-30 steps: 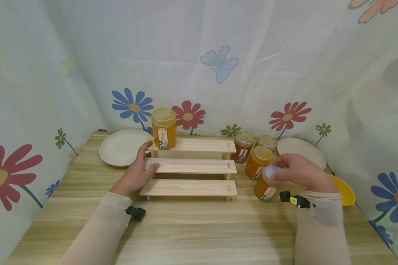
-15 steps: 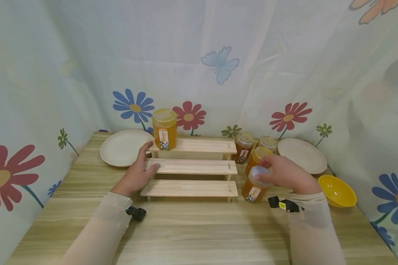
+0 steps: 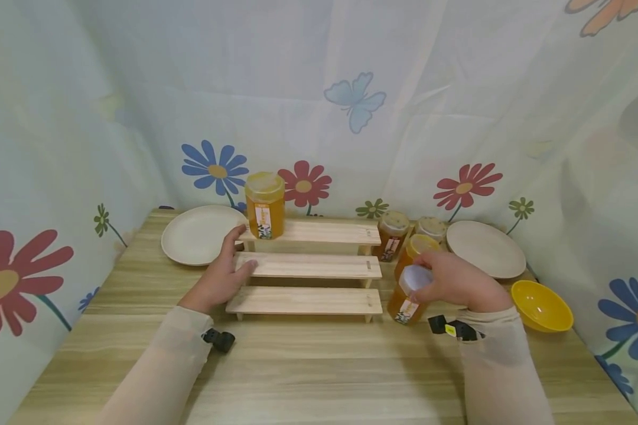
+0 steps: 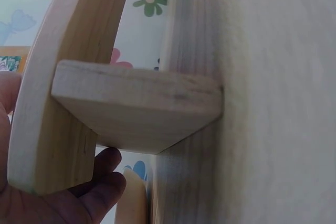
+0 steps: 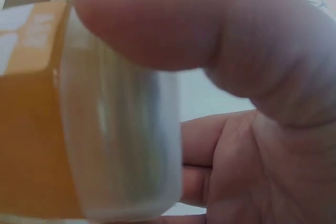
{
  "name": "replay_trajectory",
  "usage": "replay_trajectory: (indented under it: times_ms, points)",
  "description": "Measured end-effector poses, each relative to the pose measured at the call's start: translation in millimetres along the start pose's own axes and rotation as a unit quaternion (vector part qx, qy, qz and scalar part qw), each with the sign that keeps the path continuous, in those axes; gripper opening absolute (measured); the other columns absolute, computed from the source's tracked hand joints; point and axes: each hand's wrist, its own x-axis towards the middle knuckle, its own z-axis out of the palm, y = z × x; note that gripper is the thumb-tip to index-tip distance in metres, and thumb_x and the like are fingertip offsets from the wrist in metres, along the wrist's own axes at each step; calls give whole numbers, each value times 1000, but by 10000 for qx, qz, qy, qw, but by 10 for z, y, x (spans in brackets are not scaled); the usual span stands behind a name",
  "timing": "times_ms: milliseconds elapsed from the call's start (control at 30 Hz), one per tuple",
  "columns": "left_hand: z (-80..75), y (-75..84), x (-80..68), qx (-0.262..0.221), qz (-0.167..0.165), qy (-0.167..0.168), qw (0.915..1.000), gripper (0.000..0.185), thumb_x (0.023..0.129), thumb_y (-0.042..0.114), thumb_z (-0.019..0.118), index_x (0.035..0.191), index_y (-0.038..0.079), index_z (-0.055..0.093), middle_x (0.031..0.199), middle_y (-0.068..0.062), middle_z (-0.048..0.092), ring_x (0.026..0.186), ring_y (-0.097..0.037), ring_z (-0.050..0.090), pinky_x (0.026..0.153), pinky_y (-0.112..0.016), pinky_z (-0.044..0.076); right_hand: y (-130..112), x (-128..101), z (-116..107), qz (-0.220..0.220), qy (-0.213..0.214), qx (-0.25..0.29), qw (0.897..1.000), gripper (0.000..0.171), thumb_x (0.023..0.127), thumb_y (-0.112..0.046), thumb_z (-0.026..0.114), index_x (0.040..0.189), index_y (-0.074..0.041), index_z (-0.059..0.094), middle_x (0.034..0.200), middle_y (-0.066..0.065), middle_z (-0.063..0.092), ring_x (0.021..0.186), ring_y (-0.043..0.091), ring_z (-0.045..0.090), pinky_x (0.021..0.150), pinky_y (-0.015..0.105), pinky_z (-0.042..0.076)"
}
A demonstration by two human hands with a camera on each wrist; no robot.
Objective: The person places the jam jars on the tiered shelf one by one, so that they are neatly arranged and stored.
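Note:
My left hand (image 3: 220,280) grips the left end of a three-step wooden stand (image 3: 303,301). In the left wrist view, its fingers (image 4: 105,192) curl beneath the end of a board (image 4: 52,124). My right hand (image 3: 457,280) holds an amber honey jar (image 3: 401,304) by its pale lid (image 5: 126,140), thumb on one side. This jar is beside the stand's right end; whether its base touches the table cannot be told. Another honey jar (image 3: 264,206) with a yellowish lid stands upright at the left of the top step.
Behind the held jar are a yellow-lidded jar (image 3: 422,242), partly hidden, a dark jar (image 3: 391,236) and a further jar (image 3: 429,227). A pale plate (image 3: 486,248) and yellow bowl (image 3: 542,304) lie right. Another plate (image 3: 197,236) is back left, before a flowered curtain.
My right hand has brought the honey jar left towards the stand, then stayed nearly in place while more of the lid came into view. My left hand and the stand have not moved.

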Motion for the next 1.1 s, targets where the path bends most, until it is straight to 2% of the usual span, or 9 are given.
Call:
replay_trajectory:
  times_ms: [167, 333, 467, 600, 700, 767, 867, 967, 1100]
  points:
    - [-2, -7, 6, -13, 40, 12, 10000, 84, 109, 25, 58, 170, 23, 0, 177, -9, 9, 155, -45, 29, 122, -67, 27, 3, -70, -54, -360, 394, -176, 9984, 68, 81, -35, 90, 136, -3, 64, 118, 10, 71, 96, 25, 62, 79, 39, 57]
    - [2, -23, 12, 24, 44, 24, 10000, 84, 109, 25, 58, 169, 24, 0, 177, -10, 10, 155, -45, 30, 123, -68, 27, 39, -204, -140, -697, 971, 353, 9922, 71, 84, -28, 89, 144, -3, 61, 120, 12, 68, 94, 26, 59, 76, 36, 54]
    - [-1, -26, 7, 26, 22, 14, 10000, 84, 109, 26, 58, 169, 24, -1, 177, -9, 9, 156, -45, 29, 123, -68, 26, 28, -273, -176, -901, 1518, 904, 9801, 71, 86, -21, 88, 148, -4, 58, 131, 16, 64, 101, 31, 60, 81, 35, 55]
    - [0, -19, 2, 2, 6, 6, 10000, 84, 110, 26, 57, 169, 24, -1, 177, -9, 9, 156, -45, 28, 123, -68, 26, -20, -283, -161, -1136, 2045, 1568, 9595, 68, 88, -14, 85, 149, -6, 57, 138, 18, 61, 104, 31, 57, 82, 26, 55]
    - [0, -11, -3, -26, 14, 1, 10000, 84, 110, 25, 57, 169, 24, -1, 177, -12, 11, 155, -45, 29, 123, -67, 26, -80, -232, -101, -1416, 2472, 2031, 9368, 64, 89, -9, 83, 148, -5, 58, 137, 17, 62, 104, 26, 55, 82, 18, 52]
    - [2, -8, -5, -44, 23, -9, 10000, 84, 110, 25, 57, 169, 24, -1, 176, -14, 13, 155, -45, 30, 123, -67, 27, -119, -174, -45, -1574, 2753, 2423, 9169, 61, 89, -4, 81, 146, -1, 58, 135, 17, 63, 105, 23, 56, 84, 15, 52]
    - [5, -6, -5, -85, 50, -6, 10000, 84, 109, 24, 57, 169, 24, -1, 174, -17, 18, 154, -45, 31, 122, -67, 28, -189, -65, 45, -1648, 3136, 3138, 8809, 60, 89, 2, 78, 145, 4, 57, 134, 11, 62, 106, 19, 58, 87, 13, 54]
    - [4, -6, -4, -93, 63, 4, 9999, 84, 109, 23, 57, 169, 24, -1, 173, -19, 19, 154, -45, 32, 122, -66, 28, -255, 60, 137, -1554, 3485, 3878, 8391, 58, 88, 6, 76, 143, 6, 57, 130, 3, 62, 107, 18, 60, 88, 15, 56]
    - [2, 5, -8, -102, 69, 7, 9999, 83, 109, 23, 57, 169, 23, -1, 172, -21, 21, 154, -45, 32, 122, -66, 28, -332, 203, 245, -1484, 3875, 4535, 7888, 57, 86, 11, 75, 141, 6, 58, 126, -1, 62, 108, 20, 60, 89, 16, 57]
